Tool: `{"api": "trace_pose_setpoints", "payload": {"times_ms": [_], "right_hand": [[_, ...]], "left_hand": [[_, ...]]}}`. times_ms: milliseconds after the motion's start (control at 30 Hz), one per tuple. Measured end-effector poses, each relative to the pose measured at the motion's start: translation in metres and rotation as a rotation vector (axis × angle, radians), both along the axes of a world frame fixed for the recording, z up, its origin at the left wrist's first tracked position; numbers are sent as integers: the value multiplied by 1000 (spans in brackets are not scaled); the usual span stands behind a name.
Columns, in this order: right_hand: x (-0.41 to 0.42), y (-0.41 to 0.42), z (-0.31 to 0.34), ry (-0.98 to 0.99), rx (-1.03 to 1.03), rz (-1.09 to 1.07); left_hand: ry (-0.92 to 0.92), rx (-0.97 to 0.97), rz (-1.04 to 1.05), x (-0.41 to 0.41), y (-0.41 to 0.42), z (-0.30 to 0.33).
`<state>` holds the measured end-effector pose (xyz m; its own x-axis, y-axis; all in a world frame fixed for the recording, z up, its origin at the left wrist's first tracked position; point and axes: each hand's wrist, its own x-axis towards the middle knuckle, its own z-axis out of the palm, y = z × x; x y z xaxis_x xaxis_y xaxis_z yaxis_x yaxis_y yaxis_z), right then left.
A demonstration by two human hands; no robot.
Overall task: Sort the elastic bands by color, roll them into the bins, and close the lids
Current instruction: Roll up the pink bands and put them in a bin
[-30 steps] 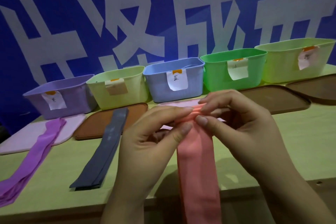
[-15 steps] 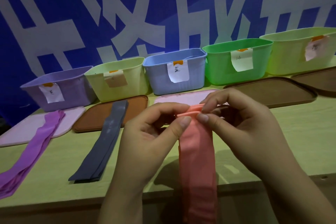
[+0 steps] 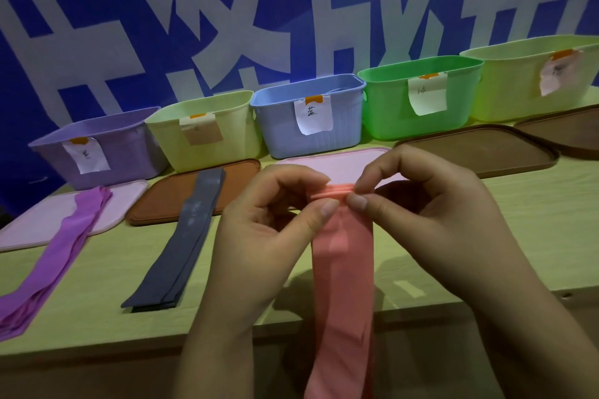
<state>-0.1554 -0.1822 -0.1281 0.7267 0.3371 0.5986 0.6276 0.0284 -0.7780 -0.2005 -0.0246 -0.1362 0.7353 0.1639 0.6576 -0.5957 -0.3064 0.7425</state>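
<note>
A pink elastic band (image 3: 342, 272) hangs from my two hands over the table's front edge, its top end rolled into a small coil. My left hand (image 3: 269, 223) pinches the coil's left side between thumb and fingers. My right hand (image 3: 421, 201) pinches its right side. A grey band (image 3: 181, 243) lies flat on the table to the left, its far end on a brown lid (image 3: 162, 201). Further left, a purple band (image 3: 55, 256) lies partly on a pink lid (image 3: 39, 220).
Several open labelled bins line the back: purple (image 3: 123, 152), pale yellow-green (image 3: 233, 136), blue (image 3: 343, 126), green (image 3: 389, 107), and a pale green one (image 3: 505, 84). A pink lid (image 3: 337, 162) lies behind my hands, brown lids (image 3: 479, 149) to the right. The blue wall stands behind.
Both hands have kept pinching the pink band's top end and turned it into a tighter coil. The view has tilted slightly. The grey and purple bands have not moved.
</note>
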Motion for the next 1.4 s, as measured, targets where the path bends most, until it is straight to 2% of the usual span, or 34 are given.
{"api": "trace_pose_setpoints", "payload": {"times_ms": [200,433,633,767,967,1033,1133,1233,1400], "right_hand": [[2,0,-1,-14,20,36],[10,-2,10,-33,-125,55],[5,0,9,-170,-55,-57],[0,-3,7,-76,6,28],[-5,-3,9,-96,-68,49],[-4,-4,11,-69,-86,85],[-4,-4,11,0,12,129],[-7,0,9,-3,56,68],[-7,6,6,-13,57,28]], "left_hand": [[38,15,33,-3,3,2],[-24,88,126,-5,2,13],[14,-85,123,-7,-9,18],[-2,-62,124,-12,-12,17],[-38,-29,129,-15,-5,15],[-34,-62,103,-15,-5,15],[34,-166,9,-16,-9,12],[112,-217,-35,-19,-12,9],[84,-142,53,-19,-14,9]]}}
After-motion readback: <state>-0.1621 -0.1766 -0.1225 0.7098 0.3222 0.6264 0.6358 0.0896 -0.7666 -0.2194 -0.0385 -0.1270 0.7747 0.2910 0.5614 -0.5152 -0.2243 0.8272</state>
